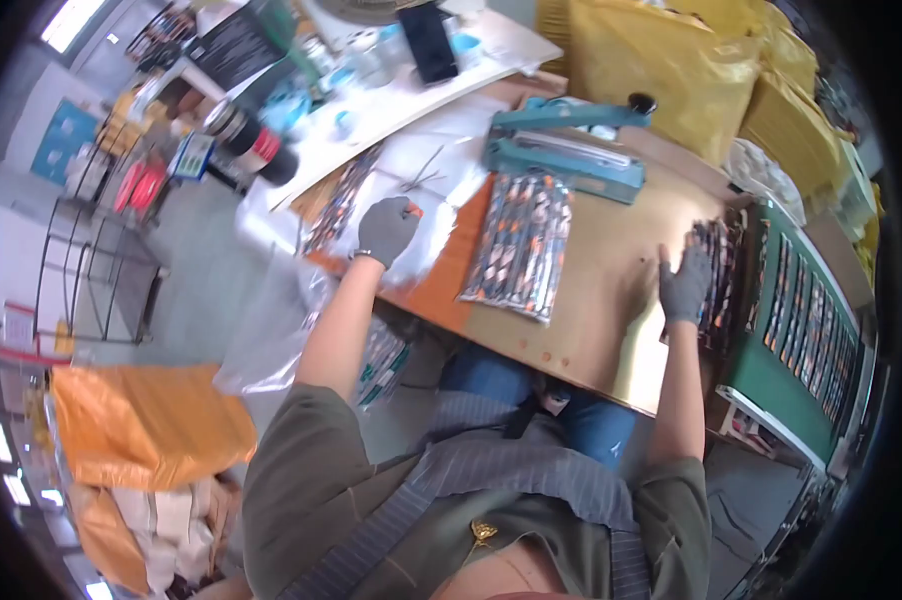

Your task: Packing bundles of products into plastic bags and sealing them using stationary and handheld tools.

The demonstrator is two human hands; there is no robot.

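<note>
Closest in I've got the tan surface (pixel 601 310), with a flat pack (pixel 518 245) of dark-and-orange strips lying on it between the hands. My right hand (pixel 685 284) has its grip open, thumb out, fingers straight against a stack (pixel 723 275) at the right edge. My left hand (pixel 387 230) is curled over white film (pixel 429 252); can't tell if that grip's pinching any. Green belt (pixel 758 355) right of the stack, blue sealer (pixel 569 165) just past the pack, yellow bags (pixel 661 75) behind.

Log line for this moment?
left hand: over plastic | right hand: at dark stack | pack: flat on table, between hands | sealer: behind pack
</note>
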